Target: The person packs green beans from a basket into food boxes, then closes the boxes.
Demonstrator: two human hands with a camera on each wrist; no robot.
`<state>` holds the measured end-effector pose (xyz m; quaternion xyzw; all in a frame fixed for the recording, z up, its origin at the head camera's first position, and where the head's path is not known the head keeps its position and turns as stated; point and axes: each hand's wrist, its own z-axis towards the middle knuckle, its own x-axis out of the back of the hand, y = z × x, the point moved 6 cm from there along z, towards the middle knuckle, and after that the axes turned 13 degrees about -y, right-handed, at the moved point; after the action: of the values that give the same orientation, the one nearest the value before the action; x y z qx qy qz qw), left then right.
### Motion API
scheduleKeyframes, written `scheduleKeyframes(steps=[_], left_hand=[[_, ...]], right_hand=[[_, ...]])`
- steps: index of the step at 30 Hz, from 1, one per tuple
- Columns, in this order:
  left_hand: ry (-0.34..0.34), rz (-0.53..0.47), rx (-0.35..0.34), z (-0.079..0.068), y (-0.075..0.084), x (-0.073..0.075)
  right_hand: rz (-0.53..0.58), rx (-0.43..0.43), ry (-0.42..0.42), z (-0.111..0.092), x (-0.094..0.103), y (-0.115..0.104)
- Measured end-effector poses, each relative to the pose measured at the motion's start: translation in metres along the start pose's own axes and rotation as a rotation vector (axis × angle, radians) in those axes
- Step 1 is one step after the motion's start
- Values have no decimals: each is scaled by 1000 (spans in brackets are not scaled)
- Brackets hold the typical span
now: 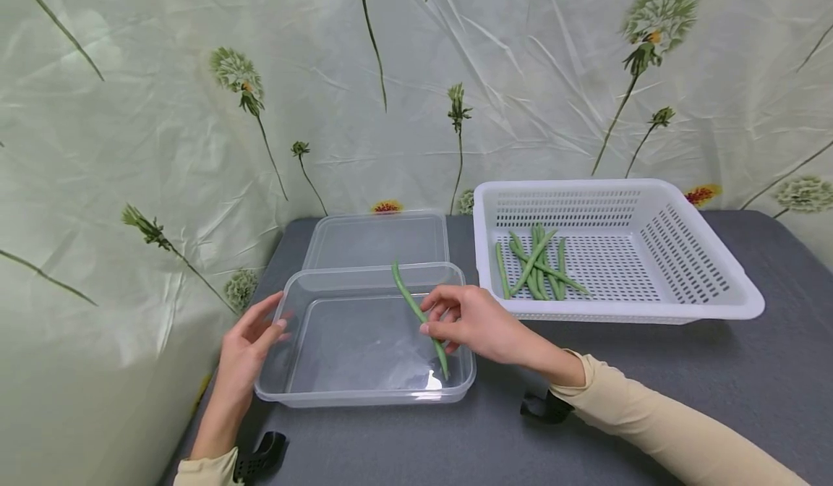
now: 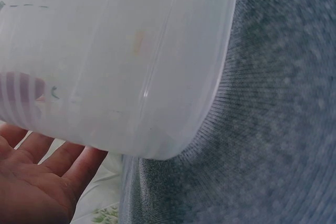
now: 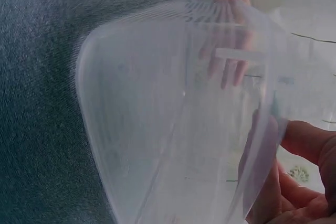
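A clear plastic container (image 1: 364, 398) stands on the table, with nothing lying in it. My left hand (image 1: 244, 352) is at its left side, fingers loosely extended by the wall; in the left wrist view the left hand (image 2: 47, 177) lies close along the container's edge. Above the container's right part, my right hand (image 1: 471, 323) pinches a green bean (image 1: 408, 299) between thumb and fingers, the bean slanting down toward the near right corner. The right wrist view shows the right hand (image 3: 304, 177) beside the see-through wall, the bean hidden there.
Behind the container lies a clear lid (image 1: 377, 240). On the right, a white perforated basket (image 1: 703, 311) holds several green beans (image 1: 536, 262) in its left part. Grey cloth (image 1: 403, 446) covers the table; a flower-patterned sheet (image 1: 325, 74) hangs behind.
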<state>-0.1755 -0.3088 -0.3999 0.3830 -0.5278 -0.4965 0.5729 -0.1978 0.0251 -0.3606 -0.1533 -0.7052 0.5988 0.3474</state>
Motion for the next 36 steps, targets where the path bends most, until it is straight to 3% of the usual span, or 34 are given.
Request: scheduleKeyframes(steps=[9,18,28,36], left_hand=[[3,14,2,0,4,-2],[3,26,13,1,3,-2],[12,58,33,1,3,-1],[-2,36,21,0,1,-1]], right_hand=[[-100,-15,22,-1,-2,-1],[-117,58,36,-18,3,-12],[-175,95,185,-51,54,-33],[-358,49,258,-67,105,-18]])
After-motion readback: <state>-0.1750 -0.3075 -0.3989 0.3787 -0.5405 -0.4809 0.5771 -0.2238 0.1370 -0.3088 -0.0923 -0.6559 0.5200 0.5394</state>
